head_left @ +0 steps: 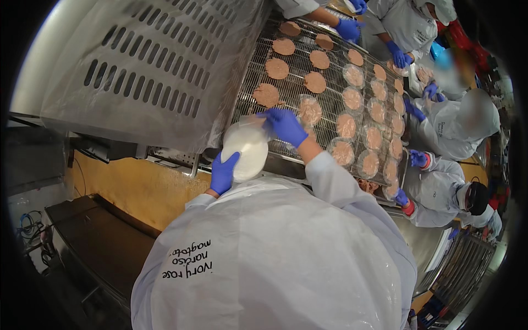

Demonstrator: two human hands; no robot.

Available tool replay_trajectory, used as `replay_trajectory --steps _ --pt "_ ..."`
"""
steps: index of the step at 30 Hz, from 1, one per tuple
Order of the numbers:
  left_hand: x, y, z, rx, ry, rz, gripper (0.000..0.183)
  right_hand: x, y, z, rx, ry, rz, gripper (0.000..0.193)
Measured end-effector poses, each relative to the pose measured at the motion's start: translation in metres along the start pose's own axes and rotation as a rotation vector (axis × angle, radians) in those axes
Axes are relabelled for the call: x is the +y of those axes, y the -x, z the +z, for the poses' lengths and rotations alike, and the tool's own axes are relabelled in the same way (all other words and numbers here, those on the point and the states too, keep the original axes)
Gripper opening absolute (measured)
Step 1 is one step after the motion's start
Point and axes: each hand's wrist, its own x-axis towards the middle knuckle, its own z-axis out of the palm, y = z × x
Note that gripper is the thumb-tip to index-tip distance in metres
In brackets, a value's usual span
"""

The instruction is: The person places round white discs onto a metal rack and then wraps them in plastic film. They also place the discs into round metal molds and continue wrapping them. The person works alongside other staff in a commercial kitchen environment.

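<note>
My left hand (pixel 224 173), in a blue glove, is closed round the edge of a stack of round white sheets (pixel 246 153), held at the near edge of the belt. At the top of that stack my right hand (pixel 286 127), gloved alike, is closed with its fingertips pinching a thin clear sheet (pixel 252 122). Flat round meat patties (pixel 267 95) lie in rows on a wire mesh conveyor belt (pixel 300 52) just beyond my hands. Clear round film covers several of them, such as the covered patty (pixel 309 111) beside my right hand; others are bare.
A slotted metal machine cover (pixel 148 60) draped in clear plastic stands at the left. Co-workers in white coats and blue gloves line the far and right sides, one gloved hand (pixel 347 28) over the belt. A dark bench (pixel 104 242) sits lower left on the yellow floor (pixel 132 184).
</note>
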Motion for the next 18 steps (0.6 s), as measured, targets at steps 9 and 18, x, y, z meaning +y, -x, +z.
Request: replay_trajectory --steps 9,18 --pt "0.042 -0.049 -0.055 -0.005 0.026 0.016 0.038 0.058 -0.12 0.047 0.497 0.755 -0.477 0.042" --pt "0.025 -0.066 -0.059 -0.017 -0.027 -0.005 0.039 0.012 0.039 0.051 -0.036 0.283 0.044 0.035"
